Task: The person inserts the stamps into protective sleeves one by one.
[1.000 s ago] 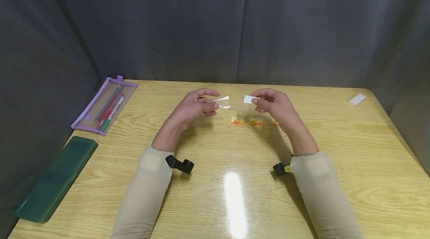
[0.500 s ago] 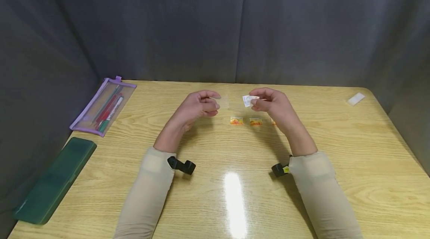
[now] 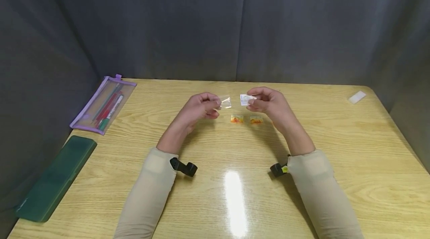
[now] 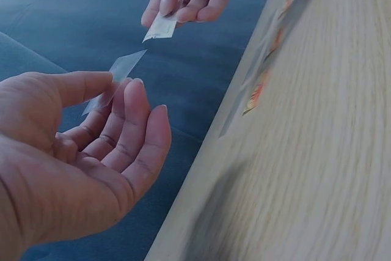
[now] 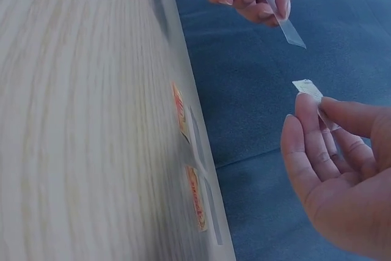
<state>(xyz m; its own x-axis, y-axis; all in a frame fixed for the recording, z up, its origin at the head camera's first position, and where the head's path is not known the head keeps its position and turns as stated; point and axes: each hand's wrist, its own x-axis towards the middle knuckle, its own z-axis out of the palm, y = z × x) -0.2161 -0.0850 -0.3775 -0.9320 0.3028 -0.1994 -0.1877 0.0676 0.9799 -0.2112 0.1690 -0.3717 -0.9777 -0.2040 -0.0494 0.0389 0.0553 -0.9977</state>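
Hands (image 3: pixel 201 107) (image 3: pixel 273 105) drew closer, pinching glossy clear film (image 3: pixel 226 102) and a white slip (image 3: pixel 245 99).

left fingers (image 4: pixel 133 114) and right fingers (image 5: pixel 299 151) in facing pinches, forearms (image 3: pixel 144 194) aslant inward

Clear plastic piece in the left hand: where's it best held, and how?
Pinch the clear plastic piece by its left end, from the left, I'd say: it's thin and flat, the left hand pinches there, and its other end juts free toward the white slip.

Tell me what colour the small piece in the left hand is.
The small piece is clear and see-through; the left wrist view shows it best.
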